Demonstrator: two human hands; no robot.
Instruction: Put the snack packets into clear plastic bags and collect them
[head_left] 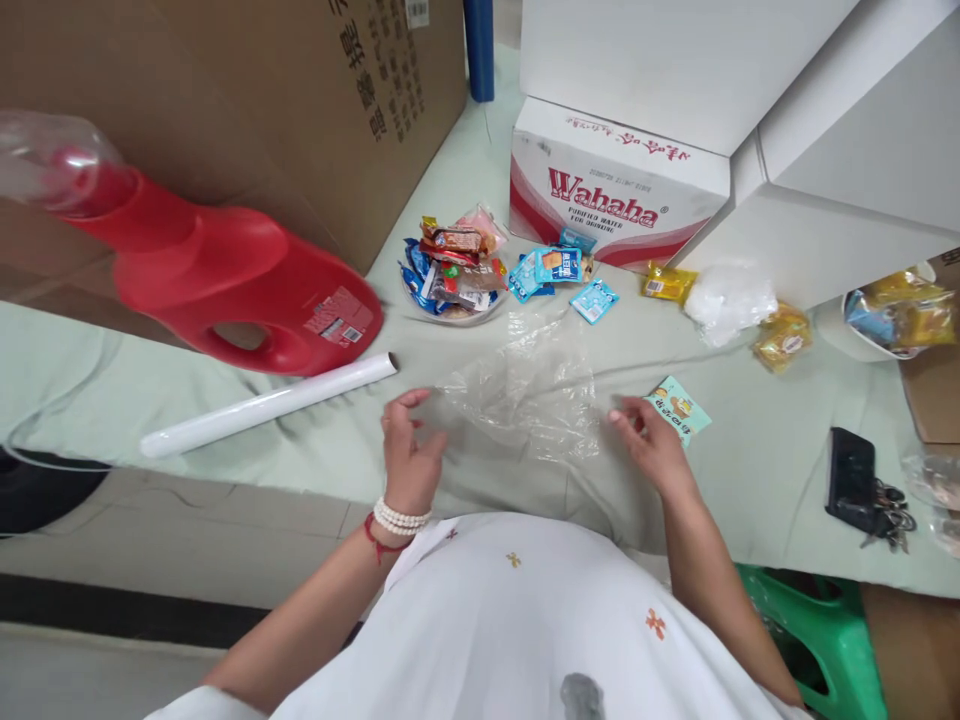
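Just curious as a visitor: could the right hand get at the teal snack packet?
Probably yes: the teal snack packet lies flat right beside the right hand, nothing between them, though that hand seems to pinch the clear plastic bag.

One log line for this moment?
left hand: pinches clear plastic bag edge | right hand: pinches opposite edge | nearby: snack packet

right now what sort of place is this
Probably a storeroom or back room: cardboard boxes, a water carton and a detergent bottle crowd a cloth-covered table where the left hand and right hand pinch a plastic bag near snack packets.
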